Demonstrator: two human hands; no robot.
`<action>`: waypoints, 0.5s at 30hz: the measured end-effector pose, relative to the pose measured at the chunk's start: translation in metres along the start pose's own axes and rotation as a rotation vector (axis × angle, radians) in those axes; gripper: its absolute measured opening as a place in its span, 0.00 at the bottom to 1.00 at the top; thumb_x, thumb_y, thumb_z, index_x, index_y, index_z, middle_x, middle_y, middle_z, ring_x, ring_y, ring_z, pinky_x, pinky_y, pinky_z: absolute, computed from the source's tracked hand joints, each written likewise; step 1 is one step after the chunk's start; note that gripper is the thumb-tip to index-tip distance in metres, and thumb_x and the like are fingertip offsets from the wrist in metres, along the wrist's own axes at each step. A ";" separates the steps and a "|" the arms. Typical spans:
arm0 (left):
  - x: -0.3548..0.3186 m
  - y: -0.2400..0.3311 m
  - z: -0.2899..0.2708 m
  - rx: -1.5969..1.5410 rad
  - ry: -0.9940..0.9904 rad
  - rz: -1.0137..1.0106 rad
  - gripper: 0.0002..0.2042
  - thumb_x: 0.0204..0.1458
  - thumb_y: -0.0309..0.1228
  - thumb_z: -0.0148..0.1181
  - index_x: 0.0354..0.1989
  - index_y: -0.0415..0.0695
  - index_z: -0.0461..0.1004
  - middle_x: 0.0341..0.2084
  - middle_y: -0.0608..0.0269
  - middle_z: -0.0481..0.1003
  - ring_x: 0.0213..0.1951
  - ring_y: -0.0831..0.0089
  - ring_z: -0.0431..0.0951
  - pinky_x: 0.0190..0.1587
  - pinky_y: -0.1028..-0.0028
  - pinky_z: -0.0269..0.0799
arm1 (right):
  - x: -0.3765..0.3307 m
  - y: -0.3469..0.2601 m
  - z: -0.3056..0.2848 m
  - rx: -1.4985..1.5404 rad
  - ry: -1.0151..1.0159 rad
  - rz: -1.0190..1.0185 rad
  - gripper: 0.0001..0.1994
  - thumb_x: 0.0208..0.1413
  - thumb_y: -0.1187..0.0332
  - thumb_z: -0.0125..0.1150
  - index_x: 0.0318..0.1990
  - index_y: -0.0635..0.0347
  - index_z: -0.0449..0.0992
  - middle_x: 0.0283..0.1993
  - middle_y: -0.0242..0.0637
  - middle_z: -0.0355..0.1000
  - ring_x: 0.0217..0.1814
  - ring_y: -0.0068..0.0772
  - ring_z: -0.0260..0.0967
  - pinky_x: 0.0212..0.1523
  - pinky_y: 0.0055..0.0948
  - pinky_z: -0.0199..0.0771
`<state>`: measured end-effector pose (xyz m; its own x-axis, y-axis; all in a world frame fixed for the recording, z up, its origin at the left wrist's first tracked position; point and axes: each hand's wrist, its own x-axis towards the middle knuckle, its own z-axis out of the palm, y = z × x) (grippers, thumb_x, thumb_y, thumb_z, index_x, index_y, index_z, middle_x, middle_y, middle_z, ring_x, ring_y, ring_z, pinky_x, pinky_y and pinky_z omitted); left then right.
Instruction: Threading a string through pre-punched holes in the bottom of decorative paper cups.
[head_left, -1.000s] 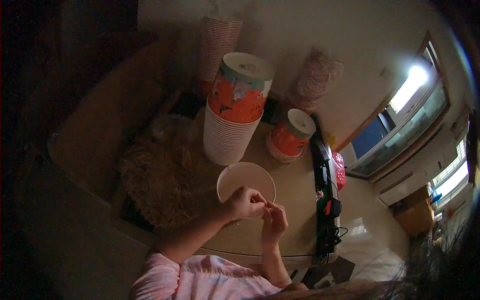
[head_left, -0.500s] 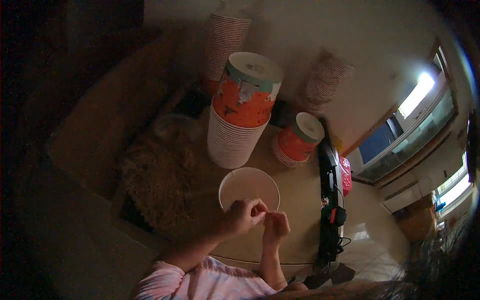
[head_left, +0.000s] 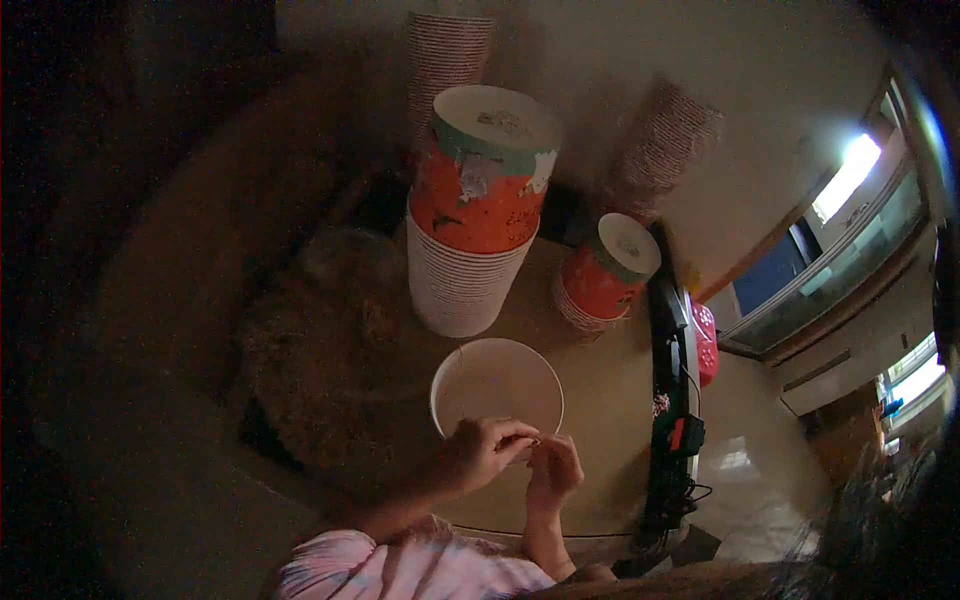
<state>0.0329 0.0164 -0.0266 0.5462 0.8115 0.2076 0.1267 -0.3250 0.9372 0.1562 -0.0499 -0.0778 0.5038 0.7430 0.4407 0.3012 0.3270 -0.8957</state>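
Note:
A round white paper tub [head_left: 497, 385] stands with its mouth up on the table, just beyond my hands. My left hand [head_left: 490, 448] is at its near rim, thumb and fingers pinched together. Close against it, my right hand [head_left: 553, 472] has its fingers bent in a pinch too. The fingertips of both hands meet; whatever is between them is too small to make out. To the left lies a large heap of tangled brown fibre [head_left: 320, 360], dim and partly lost in shadow.
Behind the tub rises a tall stack of nested tubs [head_left: 470, 285] topped by an orange and green one. A shorter stack [head_left: 605, 270] stands right of it. Along the table's right edge run a dark strip [head_left: 668, 400] and cables. A red patterned object [head_left: 705, 345] sits beyond.
The view has shifted slightly. My left hand's fingers are straighter and lie flatter toward the right hand; the fingertips still meet over the tub's near rim.

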 end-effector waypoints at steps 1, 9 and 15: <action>0.001 0.000 0.000 -0.003 -0.004 -0.001 0.08 0.48 0.30 0.59 0.37 0.44 0.76 0.27 0.60 0.76 0.27 0.74 0.76 0.30 0.77 0.71 | 0.000 -0.001 0.000 -0.004 0.003 0.003 0.02 0.51 0.80 0.53 0.32 0.63 0.70 0.30 0.29 0.66 0.27 0.16 0.62 0.23 0.16 0.62; 0.002 0.023 -0.017 0.219 -0.037 0.054 0.05 0.46 0.29 0.58 0.29 0.41 0.72 0.22 0.55 0.75 0.25 0.62 0.77 0.29 0.68 0.72 | 0.000 -0.021 0.003 -0.104 -0.022 0.027 0.01 0.51 0.79 0.53 0.32 0.64 0.71 0.31 0.29 0.67 0.28 0.15 0.62 0.24 0.16 0.63; 0.013 0.019 -0.019 0.064 -0.153 -0.058 0.06 0.46 0.29 0.57 0.29 0.41 0.71 0.20 0.55 0.74 0.24 0.63 0.77 0.28 0.68 0.71 | 0.012 -0.053 0.005 0.247 0.067 0.452 0.06 0.48 0.80 0.59 0.34 0.63 0.70 0.30 0.27 0.68 0.29 0.14 0.64 0.28 0.15 0.65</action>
<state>0.0265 0.0301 -0.0010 0.6554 0.7481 0.1039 0.2118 -0.3142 0.9254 0.1423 -0.0556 -0.0249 0.5924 0.8057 0.0018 -0.1549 0.1162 -0.9811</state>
